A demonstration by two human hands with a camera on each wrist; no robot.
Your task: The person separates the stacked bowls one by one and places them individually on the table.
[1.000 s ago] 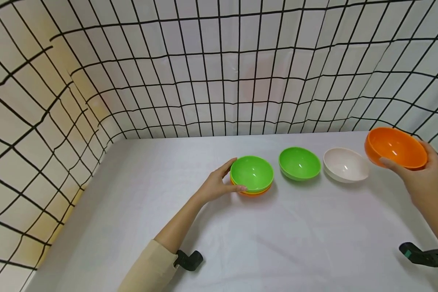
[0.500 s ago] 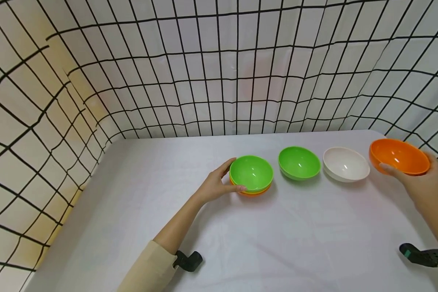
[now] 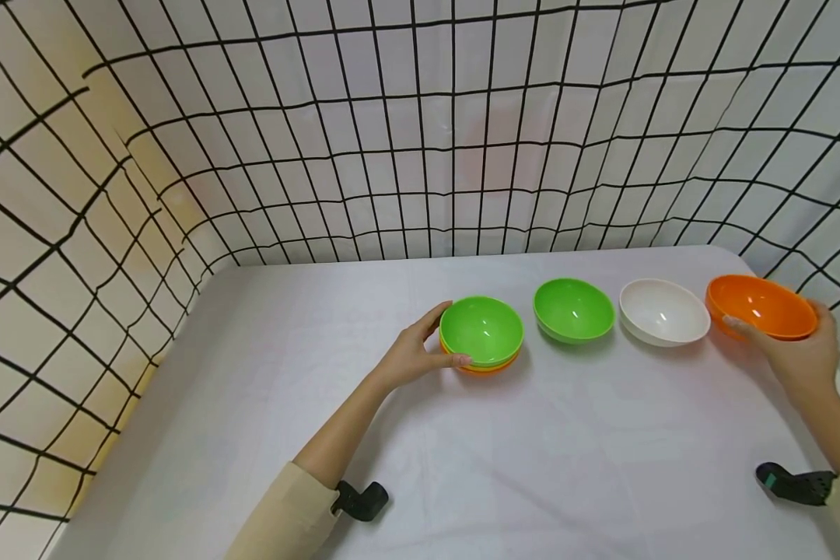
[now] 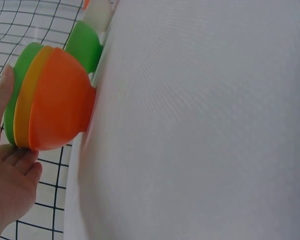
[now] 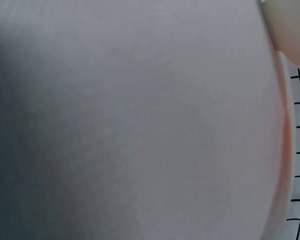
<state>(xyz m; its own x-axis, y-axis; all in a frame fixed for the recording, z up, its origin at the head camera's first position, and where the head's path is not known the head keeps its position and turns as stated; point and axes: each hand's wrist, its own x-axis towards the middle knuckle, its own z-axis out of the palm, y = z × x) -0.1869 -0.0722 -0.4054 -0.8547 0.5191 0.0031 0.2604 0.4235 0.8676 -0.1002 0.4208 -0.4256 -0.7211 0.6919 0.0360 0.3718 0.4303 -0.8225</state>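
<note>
Roughly midway, judging by the row on the table:
Work in hand: laying bowls out singly in a line across the white table point(image 3: 462, 467).
Right hand point(image 3: 801, 354): curled round the near rim of the orange bowl point(image 3: 761, 306), thumb on the near wall, fingers behind the far rim; grip not released.
Orange bowl: low at the table at the far right end of the row, upright; whether resting on the cloth or a touch above it, cannot tell.
Beside that grip, leftward: white bowl point(image 3: 663, 312) just beside, then a single green bowl point(image 3: 573, 310); both set down upright and apart from each other.
Left hand point(image 3: 413, 354): cupped against the left side of the nested stack point(image 3: 481, 334), thumb at the near rim, fingers curled round the far side; steadying, not lifting.
Stack in that grip: green bowl on top, a yellow one under it, an orange one at the bottom, as shown in the left wrist view point(image 4: 50, 100); standing on its foot on the table.
Done: two bowls placed, a third nearly so.
Left: apparently three nested bowls not yet separated.
Right wrist view: blurred cloth only, nothing usable.
</note>
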